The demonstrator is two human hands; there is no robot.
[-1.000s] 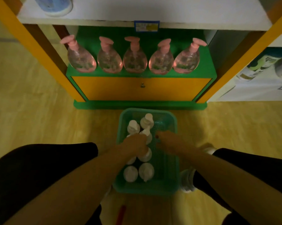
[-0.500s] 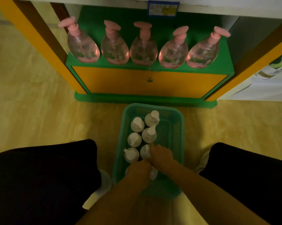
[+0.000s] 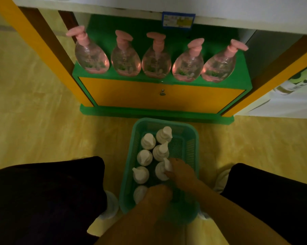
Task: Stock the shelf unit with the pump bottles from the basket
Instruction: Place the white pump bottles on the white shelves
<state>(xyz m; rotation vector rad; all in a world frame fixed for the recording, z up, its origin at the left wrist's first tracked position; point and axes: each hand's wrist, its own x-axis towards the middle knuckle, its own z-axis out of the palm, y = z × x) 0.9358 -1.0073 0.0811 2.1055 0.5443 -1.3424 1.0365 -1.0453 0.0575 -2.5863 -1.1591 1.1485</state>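
Observation:
A green plastic basket (image 3: 191,138) stands on the floor between my knees, holding several white pump bottles (image 3: 144,156) upright in two rows. My right hand (image 3: 182,173) reaches in from the right and pinches the pump head of a white bottle (image 3: 159,171) in the right row. At the basket's near end my left hand (image 3: 158,194) is curled down over the nearest right-row bottle and hides it. On the low green shelf (image 3: 237,68) of the unit, several pink pump bottles (image 3: 156,62) stand in a row along the front.
An orange cabinet front with a small lock (image 3: 162,92) sits under the green shelf. Orange posts (image 3: 43,50) flank the unit, and a white shelf board with a price tag (image 3: 178,20) hangs above. My dark-trousered knees (image 3: 43,200) and white shoes (image 3: 110,206) hem in the basket.
Both hands drew back from the basket's middle to its near end. The right hand has now taken hold of a bottle's pump, and the view has tilted down toward the basket.

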